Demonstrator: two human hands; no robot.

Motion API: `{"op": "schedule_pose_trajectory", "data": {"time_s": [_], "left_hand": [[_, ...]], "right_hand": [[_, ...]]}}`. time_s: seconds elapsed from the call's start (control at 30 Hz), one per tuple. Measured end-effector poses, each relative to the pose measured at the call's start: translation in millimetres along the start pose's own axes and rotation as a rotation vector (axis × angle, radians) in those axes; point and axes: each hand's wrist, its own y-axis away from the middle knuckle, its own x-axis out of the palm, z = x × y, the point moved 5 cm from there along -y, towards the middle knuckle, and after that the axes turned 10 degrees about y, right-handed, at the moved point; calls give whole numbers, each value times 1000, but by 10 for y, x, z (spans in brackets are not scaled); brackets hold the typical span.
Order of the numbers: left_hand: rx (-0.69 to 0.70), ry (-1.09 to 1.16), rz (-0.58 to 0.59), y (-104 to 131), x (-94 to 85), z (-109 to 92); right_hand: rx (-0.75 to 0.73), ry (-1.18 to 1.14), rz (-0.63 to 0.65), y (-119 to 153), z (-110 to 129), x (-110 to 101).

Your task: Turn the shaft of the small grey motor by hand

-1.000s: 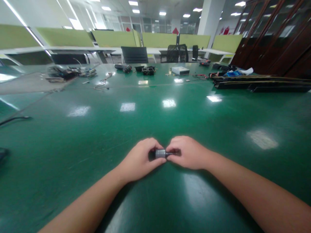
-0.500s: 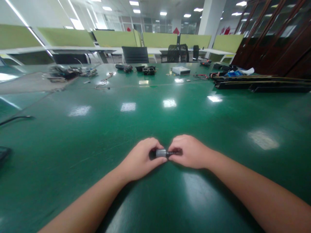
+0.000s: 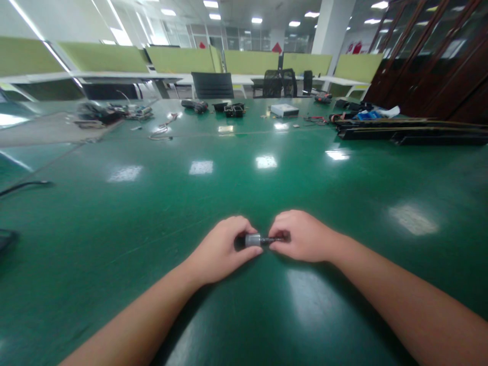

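A small cylinder [image 3: 252, 240], grey in the middle with a black left end, lies sideways low in the centre of the head view. My left hand [image 3: 227, 250] grips it between thumb and fingers. From its right side a thin dark shaft [image 3: 266, 241] runs toward my right hand [image 3: 295, 236], whose thumb and fingers are closed round the far end of the shaft. The tip inside my right hand is partly hidden. Both hands are at the green table [image 3: 236, 188], with a small gap between them.
Far across the table are a white box [image 3: 284, 110], black parts [image 3: 234, 110], a cable [image 3: 162, 133] and a heap of electronics [image 3: 99, 113]. Long black strips [image 3: 412, 131] lie at the far right. A black cable [image 3: 26, 186] enters from the left edge.
My right hand has shifted slightly to the right, away from my left hand, and more of the dark shaft shows between them. My left hand has stayed in place.
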Motion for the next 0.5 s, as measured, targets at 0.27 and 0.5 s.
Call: {"op": "schedule_pose_trajectory", "data": {"time_s": [0.27, 0.5], "left_hand": [[-2, 5, -6, -2, -6, -14], [-5, 9, -5, 4, -3, -6]], "right_hand": [[17, -14, 15, 17, -42, -15], [7, -32, 12, 39, -80, -25]]}}
